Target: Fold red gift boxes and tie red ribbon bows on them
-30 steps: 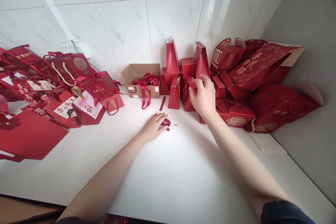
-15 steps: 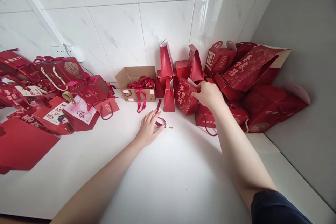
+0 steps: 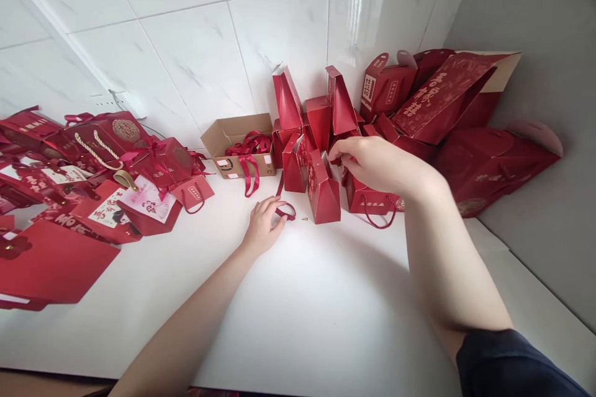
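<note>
Left hand lies low on the white table, thumb parted from the loosely curled fingers; a dark red strap sits looped right at the fingertips, can't tell whether it's gripped. Small brass stud on the table just right of the loop. Right hand bends down by the open top of a patterned red box, fingers curved; can't tell if they pinch the box or only hang beside it. That box stands upright on the table, right of the stud. Smaller red box stands behind it to the left; a rope-handled gift box is just right, partly under the right hand. Cardboard carton with red ribbon spilling over its front edge sits farther left. More gift boxes crowd the table's left side.
</note>
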